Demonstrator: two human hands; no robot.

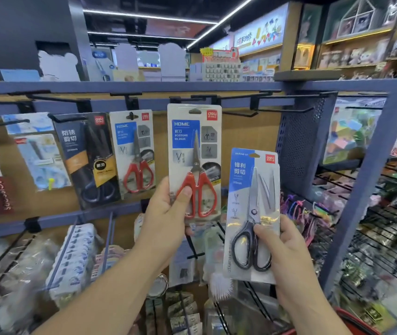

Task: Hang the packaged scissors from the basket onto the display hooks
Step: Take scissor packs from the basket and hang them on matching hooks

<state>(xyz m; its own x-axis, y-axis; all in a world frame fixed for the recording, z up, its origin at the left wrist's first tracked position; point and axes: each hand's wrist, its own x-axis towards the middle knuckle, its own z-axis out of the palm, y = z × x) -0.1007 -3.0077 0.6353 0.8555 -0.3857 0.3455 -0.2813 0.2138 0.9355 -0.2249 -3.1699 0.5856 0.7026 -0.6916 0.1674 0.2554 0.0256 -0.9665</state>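
Observation:
My left hand grips a pack of red-handled scissors by its lower left part and holds it upright in front of the display; the hang hole at its top sits just below a black hook. My right hand holds a pack of black-handled scissors lower and to the right, slightly tilted. An identical red-handled pack hangs on a hook to the left. A sliver of the red basket shows at the bottom right.
More packs hang at the left: a dark scissors pack and a light blue pack. Bare black hooks stick out at the upper right. A blue perforated side panel bounds the bay; wire shelves lie beyond.

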